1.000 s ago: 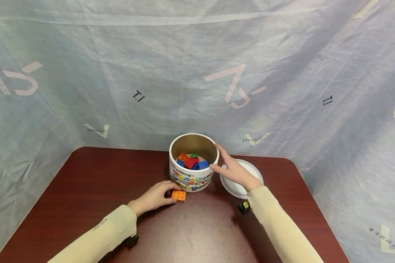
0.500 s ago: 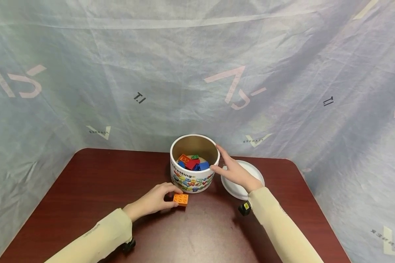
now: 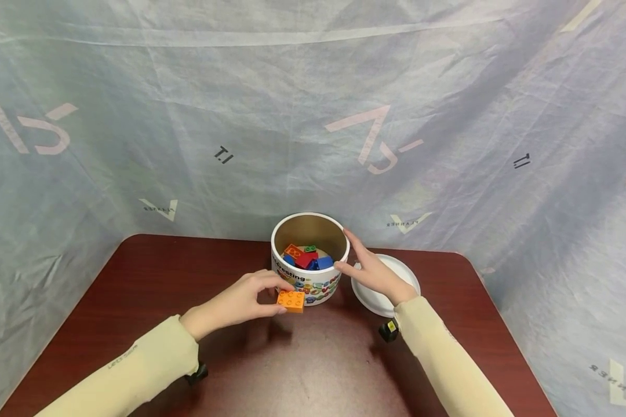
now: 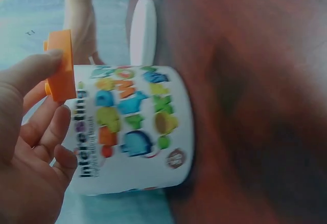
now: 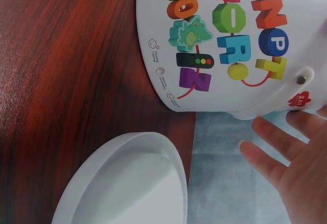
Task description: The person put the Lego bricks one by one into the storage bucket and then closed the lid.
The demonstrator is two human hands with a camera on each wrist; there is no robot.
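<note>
My left hand [image 3: 242,301] pinches an orange building block [image 3: 291,301] between thumb and fingers, held above the table just in front of a round white bucket [image 3: 315,292]. In the left wrist view the block [image 4: 62,65] is seen edge-on beside the bucket's printed wall [image 4: 138,168]. Several red, blue, green and orange blocks [image 3: 306,259] lie inside the bucket. On the bucket's right rim rests my right hand [image 3: 374,273], its fingers spread and fairly straight. The right wrist view shows that hand [image 5: 301,157] near the bucket's handle [image 5: 278,96].
A white round lid [image 3: 401,269] lies on the dark red table [image 3: 313,370], right of the bucket and partly under my right hand. Behind the table's far edge hangs a grey printed cloth [image 3: 271,116].
My left hand has raised the orange block off the table, moving it slightly right and up beside the bucket's front. The right hand stays at the rim.
</note>
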